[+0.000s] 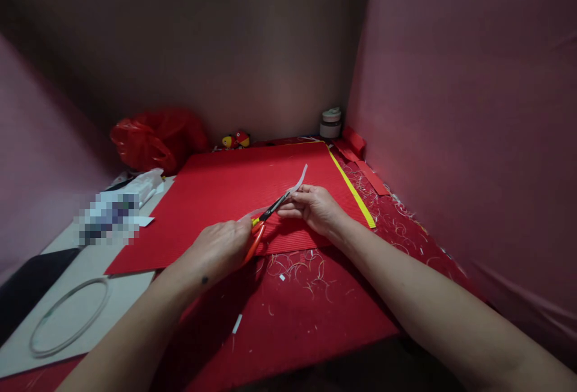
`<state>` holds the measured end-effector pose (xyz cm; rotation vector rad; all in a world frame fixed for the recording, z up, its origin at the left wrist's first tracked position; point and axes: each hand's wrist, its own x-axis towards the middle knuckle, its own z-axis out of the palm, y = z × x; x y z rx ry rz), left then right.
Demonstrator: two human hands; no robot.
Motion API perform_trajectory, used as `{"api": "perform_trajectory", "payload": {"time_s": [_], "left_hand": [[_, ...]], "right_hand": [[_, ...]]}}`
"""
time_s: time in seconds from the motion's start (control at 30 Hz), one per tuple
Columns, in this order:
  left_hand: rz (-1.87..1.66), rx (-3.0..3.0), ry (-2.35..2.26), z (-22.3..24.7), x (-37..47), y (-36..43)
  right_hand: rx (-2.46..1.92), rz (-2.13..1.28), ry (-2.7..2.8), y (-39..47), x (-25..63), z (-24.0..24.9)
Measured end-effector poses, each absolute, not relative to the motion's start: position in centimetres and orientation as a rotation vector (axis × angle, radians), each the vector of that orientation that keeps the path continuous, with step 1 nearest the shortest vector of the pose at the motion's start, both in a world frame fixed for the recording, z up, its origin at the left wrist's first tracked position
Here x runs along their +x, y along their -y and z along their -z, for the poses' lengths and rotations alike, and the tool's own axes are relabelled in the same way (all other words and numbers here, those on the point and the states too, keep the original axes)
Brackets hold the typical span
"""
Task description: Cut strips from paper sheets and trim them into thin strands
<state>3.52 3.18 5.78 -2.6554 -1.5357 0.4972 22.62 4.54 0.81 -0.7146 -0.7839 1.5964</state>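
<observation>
My left hand [223, 245] is closed around the scissors [256, 238], which have orange and yellow handles and dark blades. Their blades point up and to the right, and the tips come close to the fingers of my right hand [315, 207]. Between its thumb and fingers, the right hand pinches a thin whitish strip [301, 179], whose free end curves upward. Another pale length shows beside the left hand; whether it is the same strip I cannot tell. Both hands are over a large red ribbed sheet [216, 190].
A yellow strip [351, 184] lies along the sheet's right edge. Thin curled scraps [297, 269] litter the red cloth [315, 314]. A red plastic bag [157, 136], small red-and-yellow figures [235, 139] and a lidded jar [331, 124] stand at the back. An oval ring [67, 318] lies left.
</observation>
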Motion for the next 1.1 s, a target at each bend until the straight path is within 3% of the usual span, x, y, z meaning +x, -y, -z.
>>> {"api": "perform_trajectory", "payload": {"time_s": [1.1], "left_hand": [[-0.48, -2.75, 1.495, -5.69, 3.32, -2.63]], "right_hand": [[-0.664, -1.612, 0.861, -4.22, 22.19, -0.66]]}}
